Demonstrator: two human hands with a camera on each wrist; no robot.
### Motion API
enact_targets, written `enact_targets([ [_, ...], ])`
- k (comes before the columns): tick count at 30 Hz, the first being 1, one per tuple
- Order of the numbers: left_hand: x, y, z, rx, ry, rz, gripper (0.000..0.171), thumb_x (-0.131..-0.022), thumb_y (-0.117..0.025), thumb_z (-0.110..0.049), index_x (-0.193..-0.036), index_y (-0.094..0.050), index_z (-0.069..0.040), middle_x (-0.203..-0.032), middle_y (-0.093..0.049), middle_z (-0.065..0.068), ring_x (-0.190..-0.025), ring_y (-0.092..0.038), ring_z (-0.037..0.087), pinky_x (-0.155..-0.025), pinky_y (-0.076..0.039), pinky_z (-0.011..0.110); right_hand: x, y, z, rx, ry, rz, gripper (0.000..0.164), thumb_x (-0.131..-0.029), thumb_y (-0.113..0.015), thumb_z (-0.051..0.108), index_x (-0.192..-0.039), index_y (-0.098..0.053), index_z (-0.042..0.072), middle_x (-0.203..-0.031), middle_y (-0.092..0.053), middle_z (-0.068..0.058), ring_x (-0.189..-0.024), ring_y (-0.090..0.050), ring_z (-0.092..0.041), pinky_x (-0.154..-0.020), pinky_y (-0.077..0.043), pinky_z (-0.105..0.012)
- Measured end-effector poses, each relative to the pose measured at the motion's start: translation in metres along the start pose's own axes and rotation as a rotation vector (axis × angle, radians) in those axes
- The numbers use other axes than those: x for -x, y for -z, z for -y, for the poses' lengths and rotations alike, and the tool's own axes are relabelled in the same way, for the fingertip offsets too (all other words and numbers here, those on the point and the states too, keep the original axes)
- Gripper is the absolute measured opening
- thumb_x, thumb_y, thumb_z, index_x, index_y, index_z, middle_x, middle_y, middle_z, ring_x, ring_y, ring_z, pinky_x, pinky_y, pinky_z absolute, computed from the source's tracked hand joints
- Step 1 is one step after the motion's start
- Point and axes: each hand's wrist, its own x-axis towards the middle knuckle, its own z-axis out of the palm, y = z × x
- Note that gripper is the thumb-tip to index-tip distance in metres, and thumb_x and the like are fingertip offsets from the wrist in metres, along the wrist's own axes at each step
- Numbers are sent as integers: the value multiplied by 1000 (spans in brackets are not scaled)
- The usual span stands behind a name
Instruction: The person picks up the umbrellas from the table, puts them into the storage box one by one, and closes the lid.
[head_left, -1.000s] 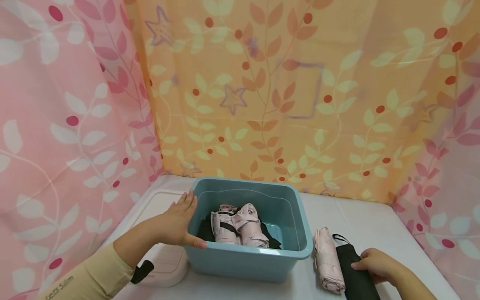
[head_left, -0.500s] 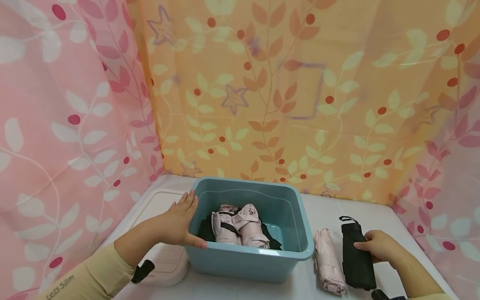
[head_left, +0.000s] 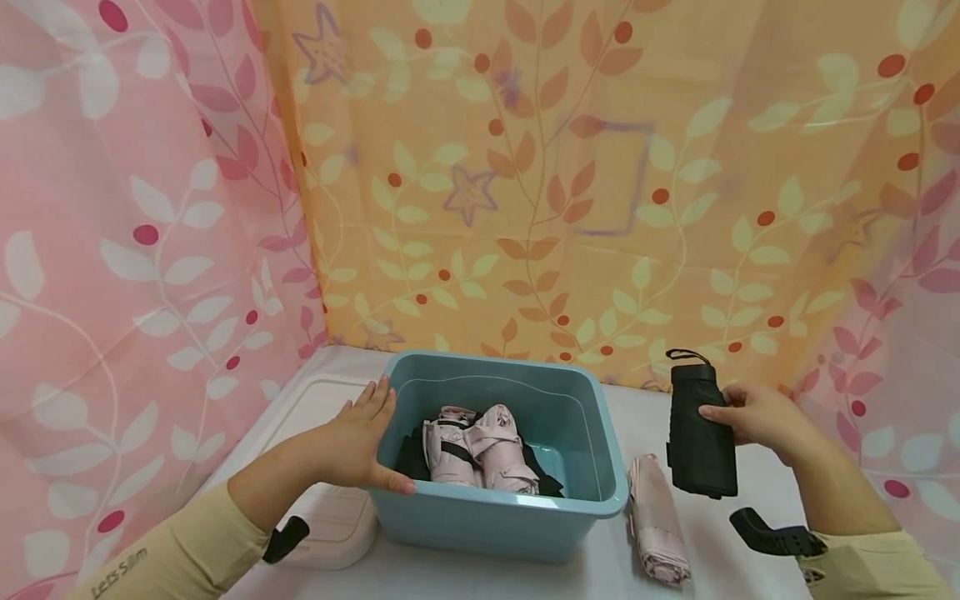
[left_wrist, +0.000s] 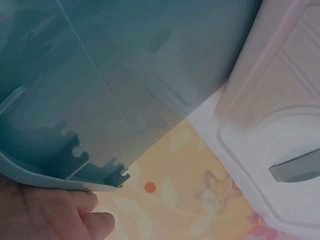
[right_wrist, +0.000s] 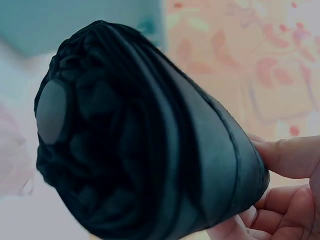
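Note:
My right hand (head_left: 761,421) grips a folded black umbrella (head_left: 701,433) by its side, upright and raised off the table, its wrist loop at the top. The right wrist view shows the rolled end of the same umbrella (right_wrist: 125,140) close up, with thumb and fingers around its far side. My left hand (head_left: 348,442) rests on the left rim of a blue plastic bin (head_left: 495,525), fingers spread and straight. Inside the bin lie two folded pink umbrellas (head_left: 502,454) over dark ones. Another folded pink umbrella (head_left: 657,525) lies on the table right of the bin.
A white lid (head_left: 330,533) lies on the table left of the bin, partly under my left arm; its grey latch (left_wrist: 300,167) shows in the left wrist view. Patterned curtains (head_left: 480,250) enclose the white table (head_left: 765,500) at the back and both sides.
My right hand has lifted the black umbrella from beside the pink one on the table, up and away from me. The left hand has stayed on the bin's rim.

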Motion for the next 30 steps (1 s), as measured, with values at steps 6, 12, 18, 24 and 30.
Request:
enact_targets([
  [6,0,0,0,0,4,1,130,-59,-58,-78,-144,-9,6,-150,5,23,-137,7,38,-105,-9,60,-15,0,41,-47,86,16,43,-89,-61,28,-103,-49,-11,-90,-57,-16,-74,-63,-22,-72,-53,-41],
  [12,-2,-1,1,-8,2,4,130,-58,-56,-80,-144,-8,6,-150,6,22,-137,7,37,-105,-9,60,-28,-13,84,-85,135,21,40,-88,-62,26,-102,-51,-10,-92,-57,-16,-74,-62,-21,-72,-53,-40],
  [18,-1,1,-1,-4,-3,5,129,-59,-57,-79,-144,-8,6,-150,6,23,-137,8,37,-105,-9,60,-43,-37,126,-66,159,51,33,-86,-64,23,-96,-54,-6,-90,-56,-16,-74,-60,-22,-69,-54,-37],
  [24,0,2,-4,3,-1,0,130,-59,-57,-79,-144,-8,6,-150,5,23,-137,7,37,-105,-10,60,-61,-70,154,-56,181,104,29,-86,-64,19,-101,-58,-5,-90,-59,-15,-75,-61,-23,-68,-54,-37],
  [30,1,1,-2,2,5,-10,130,-58,-58,-78,-144,-9,6,-150,4,23,-137,6,38,-104,-10,61,-74,-109,174,-24,173,126,24,-83,-68,21,-91,-61,-1,-84,-59,-12,-71,-59,-22,-66,-54,-37],
])
